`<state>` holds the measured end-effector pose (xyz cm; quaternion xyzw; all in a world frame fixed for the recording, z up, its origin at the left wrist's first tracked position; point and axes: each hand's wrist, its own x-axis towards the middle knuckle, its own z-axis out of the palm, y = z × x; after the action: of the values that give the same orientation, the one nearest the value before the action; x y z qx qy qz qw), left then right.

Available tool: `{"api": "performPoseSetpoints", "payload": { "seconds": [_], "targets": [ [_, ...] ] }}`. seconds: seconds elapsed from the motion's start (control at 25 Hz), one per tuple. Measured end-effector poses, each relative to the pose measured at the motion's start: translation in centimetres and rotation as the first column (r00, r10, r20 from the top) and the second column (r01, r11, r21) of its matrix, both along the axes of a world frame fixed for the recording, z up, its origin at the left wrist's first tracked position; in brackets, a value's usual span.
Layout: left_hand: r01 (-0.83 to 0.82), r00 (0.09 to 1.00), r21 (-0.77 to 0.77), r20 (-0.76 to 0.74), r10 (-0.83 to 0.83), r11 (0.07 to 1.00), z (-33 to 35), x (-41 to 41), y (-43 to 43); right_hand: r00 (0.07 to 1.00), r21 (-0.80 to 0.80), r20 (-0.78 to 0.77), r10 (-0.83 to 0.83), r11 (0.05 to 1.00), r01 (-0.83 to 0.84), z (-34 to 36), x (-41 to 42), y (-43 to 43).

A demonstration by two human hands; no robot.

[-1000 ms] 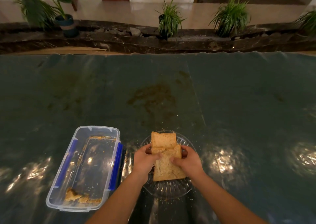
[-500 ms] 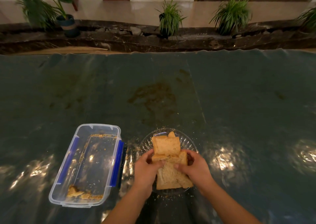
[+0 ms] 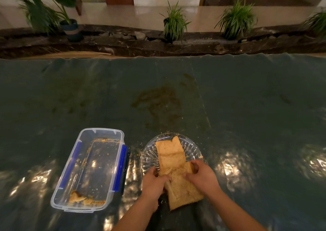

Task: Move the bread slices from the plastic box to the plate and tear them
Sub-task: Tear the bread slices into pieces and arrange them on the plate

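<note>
A clear glass plate (image 3: 192, 147) sits on the table in front of me. A brown bread slice (image 3: 170, 154) lies on it. Over the plate's near edge I hold another bread slice (image 3: 185, 191) with both hands. My left hand (image 3: 153, 183) pinches its left edge and my right hand (image 3: 202, 177) grips its right side. The held slice is split and bent where my fingers meet. To the left stands the clear plastic box (image 3: 74, 183) with blue clips, holding only a small bread scrap (image 3: 76, 197) and crumbs at its near end.
The table (image 3: 247, 107) is covered with a dark green shiny sheet with a brownish stain (image 3: 158, 98) beyond the plate. Crumbs lie scattered around the plate. Potted plants (image 3: 173, 23) stand along a dark stone ledge past the table's far edge.
My hands have pulled the held slice nearer to me, off the plate's near edge, and twisted it so it splits. The slice on the plate stays in place.
</note>
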<state>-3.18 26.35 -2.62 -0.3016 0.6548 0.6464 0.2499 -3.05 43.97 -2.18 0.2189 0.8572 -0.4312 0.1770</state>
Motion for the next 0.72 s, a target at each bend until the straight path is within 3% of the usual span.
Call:
{"api": "performPoseSetpoints", "payload": {
  "seconds": [0.08,0.2,0.28,0.44,0.6,0.72],
  "targets": [
    [0.017,0.999,-0.069,-0.045,-0.020,0.997,0.5,-0.4,0.1,1.000,0.002,0.005,-0.007,1.000,0.007,0.1,-0.4,0.1],
    [0.029,0.996,-0.127,-0.085,-0.040,0.991,0.8,-0.7,0.1,0.993,-0.234,0.050,-0.110,0.965,0.119,-0.3,-0.9,0.1],
    [-0.003,0.996,-0.124,-0.086,-0.008,0.992,1.1,-0.9,0.1,0.990,-0.272,0.045,-0.133,0.952,0.141,-0.5,-1.1,0.1],
    [0.046,0.995,-0.227,-0.071,-0.064,0.973,1.1,-2.2,-0.4,0.999,0.021,-0.032,0.018,1.000,-0.018,-0.8,-1.2,0.1],
    [0.107,0.986,-0.358,-0.079,-0.144,0.928,0.7,-4.8,-0.3,0.996,0.088,-0.074,-0.045,0.995,0.052,-0.4,-4.7,0.0],
    [0.156,0.978,-0.400,-0.068,-0.199,0.903,0.2,-6.3,0.2,1.000,0.128,-0.018,-0.013,0.992,0.015,-0.3,-8.7,-0.6]
  ]
}}
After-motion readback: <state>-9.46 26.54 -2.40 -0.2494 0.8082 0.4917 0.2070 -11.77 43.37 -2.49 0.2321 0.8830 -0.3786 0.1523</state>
